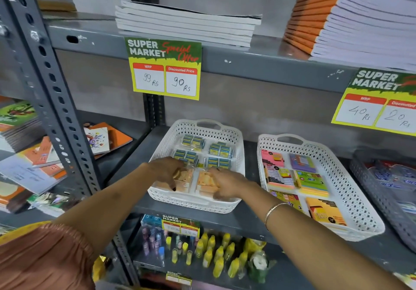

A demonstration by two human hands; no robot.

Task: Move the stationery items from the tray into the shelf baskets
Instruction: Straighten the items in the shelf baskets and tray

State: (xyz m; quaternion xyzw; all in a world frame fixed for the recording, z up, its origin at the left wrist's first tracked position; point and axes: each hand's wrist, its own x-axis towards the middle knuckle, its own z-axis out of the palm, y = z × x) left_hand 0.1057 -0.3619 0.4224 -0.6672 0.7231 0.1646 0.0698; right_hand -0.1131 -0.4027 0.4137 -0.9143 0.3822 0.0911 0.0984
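Note:
A white perforated basket (239,142) stands on the middle shelf. Several blue-and-yellow wrapped packs (219,150) fill its back half. Two orange packs lie side by side in its front half. My left hand (165,169) rests on the left orange pack (183,181), fingers curled over it. My right hand (227,184) presses on the right orange pack (203,183), gripping its near side. Both hands are inside the basket. No tray is in view.
A second white basket (351,190) with colourful sticky-note pads stands to the right, a grey basket (369,181) beyond it. Stacked notebooks (186,23) lie on the shelf above, over price signs (165,69). Glue bottles (209,256) fill the shelf below. A grey upright post (56,109) stands at left.

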